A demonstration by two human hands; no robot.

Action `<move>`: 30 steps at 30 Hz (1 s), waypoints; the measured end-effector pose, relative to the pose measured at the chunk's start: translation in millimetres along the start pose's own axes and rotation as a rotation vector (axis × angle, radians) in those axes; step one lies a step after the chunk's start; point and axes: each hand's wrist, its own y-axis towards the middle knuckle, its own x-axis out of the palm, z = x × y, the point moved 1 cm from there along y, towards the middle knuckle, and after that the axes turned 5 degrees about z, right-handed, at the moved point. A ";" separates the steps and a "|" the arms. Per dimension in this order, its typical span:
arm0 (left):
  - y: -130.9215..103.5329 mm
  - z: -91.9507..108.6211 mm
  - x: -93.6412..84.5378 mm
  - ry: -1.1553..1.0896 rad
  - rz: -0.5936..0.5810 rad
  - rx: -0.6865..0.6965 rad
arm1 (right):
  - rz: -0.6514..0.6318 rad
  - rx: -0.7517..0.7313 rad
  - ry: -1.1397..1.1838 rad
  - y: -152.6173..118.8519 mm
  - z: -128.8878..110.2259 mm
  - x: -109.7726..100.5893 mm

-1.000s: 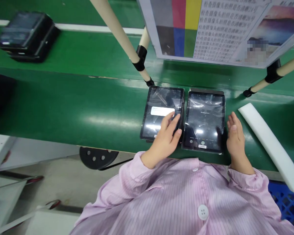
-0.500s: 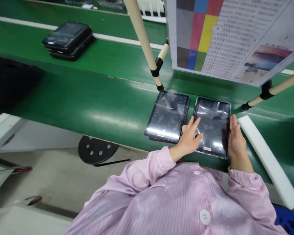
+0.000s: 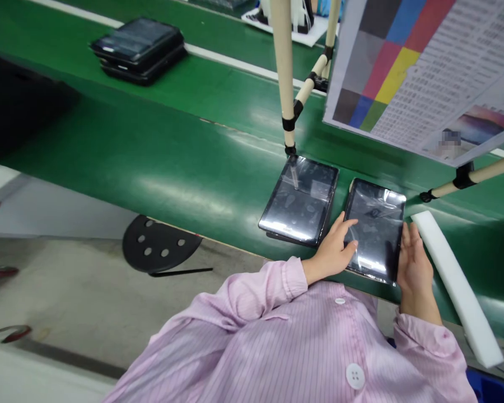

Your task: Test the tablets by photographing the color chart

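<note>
- Leans over a long, glossy green workbench (image 3: 172,168), with both bare forearms coming in from its near edge.
- Keeps the left hand (image 3: 331,252) open, thumb and forefinger parted and reaching over the left edge of a flat black tablet in clear, creased film (image 3: 373,235).
- Has the right hand (image 3: 415,266) open too, fingers extended along the tablet's right edge, not wrapped around it.
- Places that tablet between the two hands, lying flat near the bench's front edge, screen up.
- Looks fairly light, thin and stiff, with a fragile glass face and probably some slip under the loose film.
- Calls for a hold by both long sides, around the middle, with little pressure on the screen.
- Shows a second black, film-covered tablet (image 3: 300,201) just beyond the left hand, on top of another dark, flat item.
- Rests a long white foam-like strip (image 3: 457,285) to the right of the right hand, apart from it.
- Rises farther back into a cream tubular frame (image 3: 282,61) beside a printed color-chart board (image 3: 437,73).
- Ends, far left, at a stack of dark, flat devices (image 3: 138,45).
</note>
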 end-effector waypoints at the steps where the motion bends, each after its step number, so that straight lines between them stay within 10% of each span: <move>1: -2.5 3.8 -5.9 -0.003 -0.002 0.019 | -0.005 -0.031 0.011 -5.7 -6.9 1.6; 8: -23.5 21.5 -99.9 0.076 0.196 0.232 | -0.219 -0.348 0.077 -38.9 -46.4 84.5; 16: 10.5 -38.6 -191.6 -0.079 0.344 0.038 | -0.235 -0.126 0.070 -26.8 6.0 190.4; 22: 41.0 -66.9 -198.4 -0.238 0.371 -0.038 | -0.184 -0.071 -0.089 8.1 28.2 197.1; 30: 26.6 -65.3 -167.9 -0.369 0.346 -0.072 | -0.298 -0.005 0.038 12.7 24.2 200.8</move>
